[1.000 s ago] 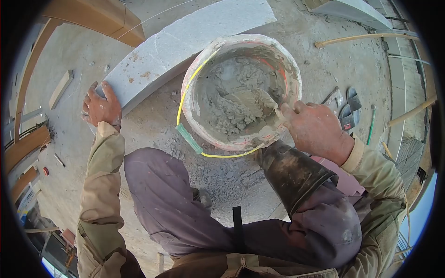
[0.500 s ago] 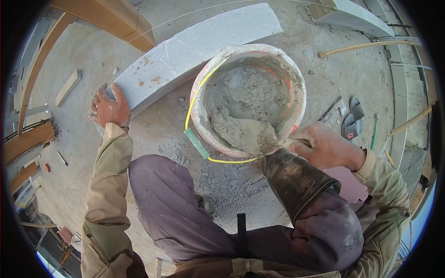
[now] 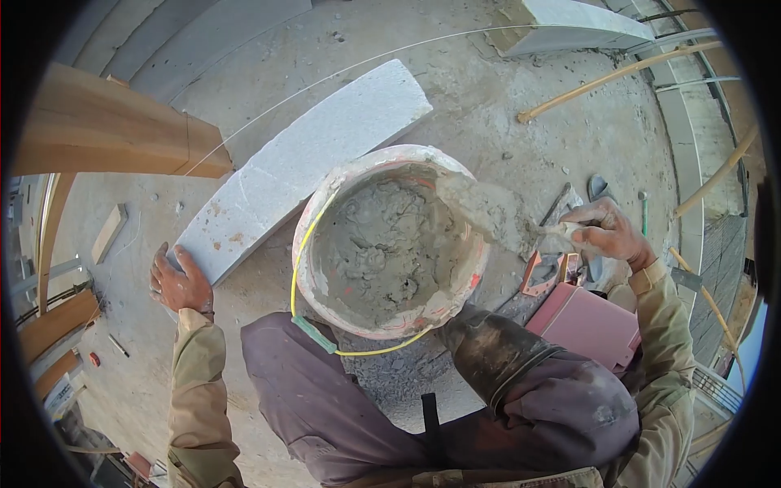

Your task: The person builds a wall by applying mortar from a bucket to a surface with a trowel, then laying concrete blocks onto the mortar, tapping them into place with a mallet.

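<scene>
A round bucket (image 3: 303, 276) of wet grey mortar (image 3: 382, 244) stands before my knees, its yellow handle with a green grip hanging at the near left. My right hand (image 3: 606, 232) is closed on a trowel (image 3: 500, 213), whose blade carries mortar and lies over the bucket's right rim. Beyond the bucket, a long pale block (image 3: 301, 163) lies slantwise on the floor. My left hand (image 3: 184, 281) rests at the block's near left end, fingers apart, thumb on its top.
A pink case (image 3: 586, 325) lies by my right knee, with sandals (image 3: 599, 187) beyond it. A thick wooden beam (image 3: 122, 122) stands at the upper left. Another block (image 3: 569, 26) lies at the far right. A thin string crosses above the long block.
My right hand and the trowel have moved up and right, lifting mortar out of the bucket to its right rim. My left hand remains at the block's end. The view has shifted.
</scene>
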`<state>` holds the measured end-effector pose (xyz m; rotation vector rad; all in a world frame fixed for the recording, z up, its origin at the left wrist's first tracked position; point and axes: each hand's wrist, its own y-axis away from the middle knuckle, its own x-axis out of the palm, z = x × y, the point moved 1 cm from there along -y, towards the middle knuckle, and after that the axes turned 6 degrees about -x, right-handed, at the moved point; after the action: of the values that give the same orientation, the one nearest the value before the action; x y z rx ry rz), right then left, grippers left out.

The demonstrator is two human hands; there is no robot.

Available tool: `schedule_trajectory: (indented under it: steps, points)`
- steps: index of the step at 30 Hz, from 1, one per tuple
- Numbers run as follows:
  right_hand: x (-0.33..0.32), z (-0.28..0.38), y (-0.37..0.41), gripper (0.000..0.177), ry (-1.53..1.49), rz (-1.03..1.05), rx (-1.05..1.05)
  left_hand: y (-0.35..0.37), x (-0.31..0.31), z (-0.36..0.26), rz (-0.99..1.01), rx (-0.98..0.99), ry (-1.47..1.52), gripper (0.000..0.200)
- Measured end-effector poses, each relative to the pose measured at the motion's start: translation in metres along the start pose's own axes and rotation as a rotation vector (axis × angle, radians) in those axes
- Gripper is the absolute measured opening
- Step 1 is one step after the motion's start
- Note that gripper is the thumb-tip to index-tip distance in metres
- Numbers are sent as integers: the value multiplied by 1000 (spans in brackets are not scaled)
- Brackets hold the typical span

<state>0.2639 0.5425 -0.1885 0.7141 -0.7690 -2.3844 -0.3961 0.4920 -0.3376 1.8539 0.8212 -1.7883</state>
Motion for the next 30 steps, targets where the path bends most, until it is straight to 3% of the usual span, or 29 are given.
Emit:
schedule_trajectory:
  steps: [1, 4, 6, 8, 11, 13, 14, 16, 30]
  points:
    - [-13, -26, 1, 29, 101, -237, -82, 0, 0, 1, 11, 4, 5, 55]
    - [-55, -17, -46, 20, 147, -314, -11, -2, 1, 1, 16, 24, 13, 55]
    - [-69, -15, -92, 23, 736, -452, -191, -3, 2, 5, 12, 38, 8, 54]
    - [-72, -12, -145, 29, 940, -596, -168, -5, 6, 10, -3, 68, 11, 53]
    - [-88, -24, -221, 33, 972, -688, -93, -5, 4, 6, 5, 65, 8, 53]
    - [-100, -38, -252, 34, 1122, -780, -163, -7, 6, 8, 7, 86, 16, 53]
    - [-105, -46, -262, 34, 1113, -771, -148, -8, 7, 11, 2, 88, 36, 53]
    - [-116, -51, -279, 38, 1267, -792, -334, -8, 6, 11, -6, 115, 30, 55]
    - [-127, -57, -290, 41, 1256, -726, -209, -7, 9, 5, -16, 58, 94, 62]
